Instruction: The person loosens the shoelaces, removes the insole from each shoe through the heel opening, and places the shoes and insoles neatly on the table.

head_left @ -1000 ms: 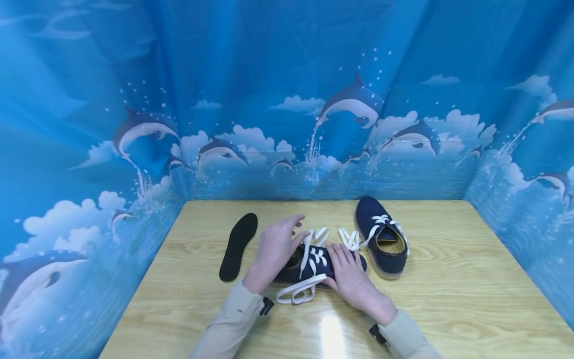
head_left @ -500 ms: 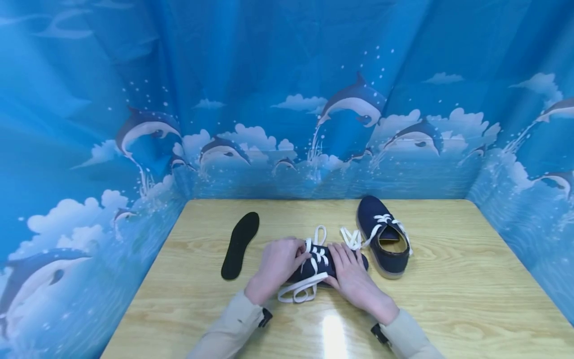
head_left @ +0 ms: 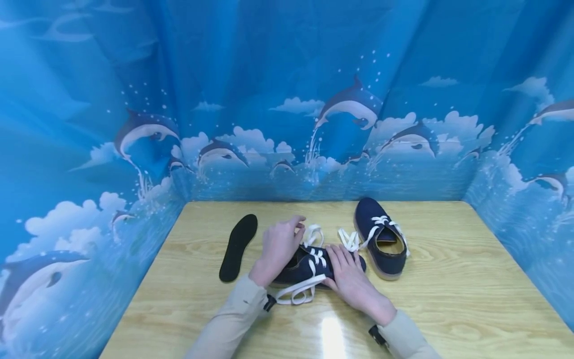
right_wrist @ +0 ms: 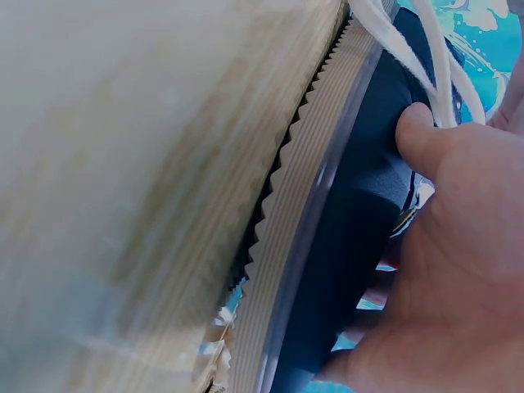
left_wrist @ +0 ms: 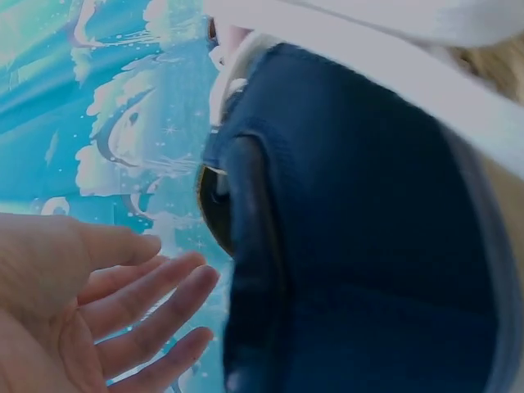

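Note:
A navy lace-up shoe (head_left: 299, 274) lies on the table with its toe toward the right. Its white laces (head_left: 309, 283) are threaded through the eyelets, with a long end looped on the near side and the other end on the far side. My right hand (head_left: 352, 281) holds the toe end, thumb against the near side and fingers over the top, as the right wrist view also shows. By the shoe's opening, my left hand (head_left: 279, 247) hovers with loosely bent fingers. In the left wrist view, that hand (left_wrist: 106, 303) is apart from the shoe's side (left_wrist: 368, 213), holding nothing.
A second navy shoe (head_left: 369, 214) sits at the back right, its white lace (head_left: 351, 240) trailing left toward the right hand. To the left lies a black insole (head_left: 238, 247). A blue dolphin curtain (head_left: 269, 169) closes off the back of the wooden table (head_left: 471, 289).
My left hand lowered its fingers to the lace near the opening, then lifted away. The upper lace end now lies on the shoe's far side. The right hand has stayed put.

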`<action>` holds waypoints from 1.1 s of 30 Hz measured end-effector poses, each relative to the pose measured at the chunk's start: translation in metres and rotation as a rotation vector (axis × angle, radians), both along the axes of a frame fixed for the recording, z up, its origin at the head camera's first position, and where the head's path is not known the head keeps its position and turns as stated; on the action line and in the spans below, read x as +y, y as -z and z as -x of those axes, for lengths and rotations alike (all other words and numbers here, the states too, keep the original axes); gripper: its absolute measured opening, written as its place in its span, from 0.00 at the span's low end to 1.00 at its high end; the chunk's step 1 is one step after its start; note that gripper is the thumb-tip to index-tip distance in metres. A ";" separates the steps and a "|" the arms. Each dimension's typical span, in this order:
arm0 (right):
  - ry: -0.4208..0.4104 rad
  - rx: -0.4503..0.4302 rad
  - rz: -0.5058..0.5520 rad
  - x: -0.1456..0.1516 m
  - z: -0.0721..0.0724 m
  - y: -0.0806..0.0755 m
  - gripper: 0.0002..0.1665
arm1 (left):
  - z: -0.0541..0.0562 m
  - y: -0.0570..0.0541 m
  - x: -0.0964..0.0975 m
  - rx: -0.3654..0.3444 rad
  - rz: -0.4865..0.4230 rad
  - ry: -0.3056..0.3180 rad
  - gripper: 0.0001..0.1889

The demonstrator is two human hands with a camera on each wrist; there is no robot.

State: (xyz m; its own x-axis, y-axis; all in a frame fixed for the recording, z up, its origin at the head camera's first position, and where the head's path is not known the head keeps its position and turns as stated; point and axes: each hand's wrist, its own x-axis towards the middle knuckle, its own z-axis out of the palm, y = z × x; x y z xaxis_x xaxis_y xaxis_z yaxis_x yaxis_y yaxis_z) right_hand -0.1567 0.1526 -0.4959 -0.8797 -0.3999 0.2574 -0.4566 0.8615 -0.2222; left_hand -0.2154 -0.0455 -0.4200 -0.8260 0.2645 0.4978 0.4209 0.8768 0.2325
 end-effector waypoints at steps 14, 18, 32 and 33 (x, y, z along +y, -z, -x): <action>0.009 -0.028 0.006 -0.001 -0.001 -0.002 0.45 | -0.011 -0.015 -0.039 -0.202 0.060 0.210 0.05; 0.011 -0.033 0.005 -0.001 -0.001 -0.003 0.45 | -0.007 -0.021 -0.048 -0.394 0.094 0.305 0.10; 0.007 -0.026 -0.006 0.000 0.000 -0.002 0.44 | 0.023 -0.035 -0.036 -0.965 0.366 0.409 0.19; 0.008 -0.024 -0.006 0.000 0.000 -0.002 0.44 | 0.023 -0.036 -0.034 -0.984 0.380 0.420 0.19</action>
State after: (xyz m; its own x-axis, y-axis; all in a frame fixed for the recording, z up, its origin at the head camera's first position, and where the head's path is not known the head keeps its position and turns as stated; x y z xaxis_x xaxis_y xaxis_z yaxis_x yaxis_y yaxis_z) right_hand -0.1565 0.1529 -0.4943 -0.8887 -0.3945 0.2337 -0.4445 0.8662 -0.2282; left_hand -0.2385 -0.0794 -0.3842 -0.6243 0.6085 -0.4898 0.4802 0.7935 0.3737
